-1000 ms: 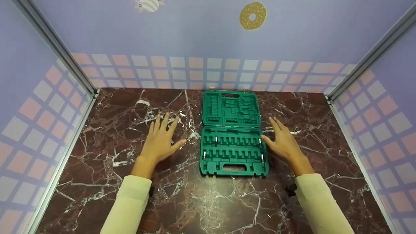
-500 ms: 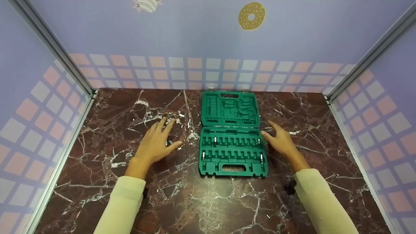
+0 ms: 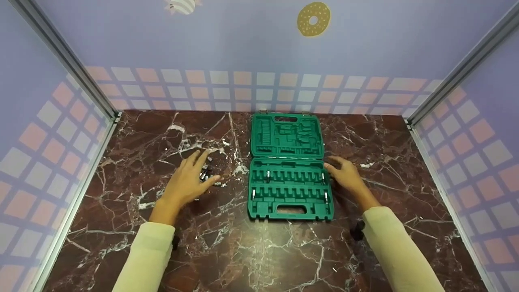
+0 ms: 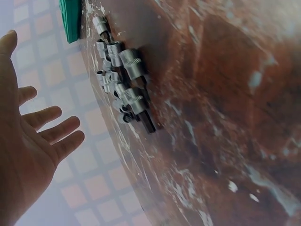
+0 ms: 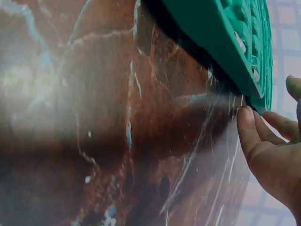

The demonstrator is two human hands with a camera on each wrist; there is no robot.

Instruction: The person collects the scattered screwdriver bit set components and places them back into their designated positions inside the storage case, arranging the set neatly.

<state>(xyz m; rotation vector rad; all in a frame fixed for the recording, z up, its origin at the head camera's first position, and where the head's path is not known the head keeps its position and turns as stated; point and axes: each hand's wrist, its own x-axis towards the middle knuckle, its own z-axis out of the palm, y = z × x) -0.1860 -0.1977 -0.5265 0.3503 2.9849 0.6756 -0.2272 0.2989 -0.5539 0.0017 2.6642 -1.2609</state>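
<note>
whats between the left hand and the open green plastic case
The head view shows small silver metal sockets, partly hidden by the left hand, then white-veined dark red tabletop up to the case.

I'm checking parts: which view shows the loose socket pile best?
Left wrist: the loose socket pile is close and uncovered there. The head view shows it smaller and partly hidden by the left grip; the right wrist view shows none of it.

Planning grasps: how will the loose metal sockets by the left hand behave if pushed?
The sockets look cylindrical, so they'd likely roll. Shiny metal suggests they're stiff, probably heavy for their size. They're clustered, so pushing one may shift its neighbours.
</note>
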